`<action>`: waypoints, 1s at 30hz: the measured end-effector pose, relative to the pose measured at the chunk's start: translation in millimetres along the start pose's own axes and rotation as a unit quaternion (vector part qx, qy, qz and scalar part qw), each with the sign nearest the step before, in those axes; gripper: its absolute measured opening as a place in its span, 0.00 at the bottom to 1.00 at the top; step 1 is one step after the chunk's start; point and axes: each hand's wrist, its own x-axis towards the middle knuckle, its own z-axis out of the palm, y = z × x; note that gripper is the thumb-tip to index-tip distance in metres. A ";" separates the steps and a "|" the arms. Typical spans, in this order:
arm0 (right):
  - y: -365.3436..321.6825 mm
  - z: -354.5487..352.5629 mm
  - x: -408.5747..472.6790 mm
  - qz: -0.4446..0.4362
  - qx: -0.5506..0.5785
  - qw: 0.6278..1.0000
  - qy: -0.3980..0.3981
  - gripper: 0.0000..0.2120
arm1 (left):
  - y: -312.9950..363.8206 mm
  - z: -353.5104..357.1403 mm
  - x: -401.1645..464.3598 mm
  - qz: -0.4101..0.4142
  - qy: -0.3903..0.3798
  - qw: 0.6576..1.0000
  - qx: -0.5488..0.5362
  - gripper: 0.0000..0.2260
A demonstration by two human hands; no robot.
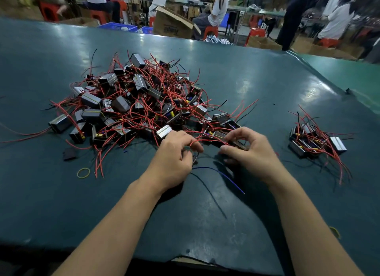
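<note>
Forearms [115, 224] reach in from six o'clock over the dark green table [61, 203]. Between them a blue wire [222, 174] and a black wire [207, 191] trail back toward the body, probably loose tails of the piece in hand. Just beyond, the left hand [174, 152] has its fingers curled and pinches a red lead [207, 140]. The right hand [248, 150] curls thumb and fingers round a small dark module [236, 143], held just above the table at one o'clock of the left hand. Held so, the lead is drawn out between the two hands, which I judge serves to free or straighten it. A yellow rubber band [83, 172] lies flat at nine o'clock, handy for bundling. Farther off, a heap [139, 98] of modules and tangled red leads fills eleven to twelve o'clock, its near edge touching the fingertips, so stock is within easy reach. At three o'clock a small batch [314, 142] lies well apart, seemingly kept separate as done. Farthest, past the table's far edge, people sit on red stools [210, 31] beside a cardboard box [172, 22] and blue crates [118, 26].
</note>
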 end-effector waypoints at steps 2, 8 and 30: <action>1.7 1.9 2.0 -0.060 -0.077 0.994 0.049 0.08 | -0.7 -4.4 0.1 0.016 0.014 1.000 0.020 0.15; 0.3 2.8 0.7 -0.084 -0.026 0.995 0.048 0.09 | -14.0 -20.7 -2.1 -0.005 -0.048 0.996 0.074 0.10; -6.1 2.5 -0.7 0.032 0.159 0.987 -0.013 0.06 | -5.6 -6.4 2.3 -0.077 0.024 0.982 -0.173 0.16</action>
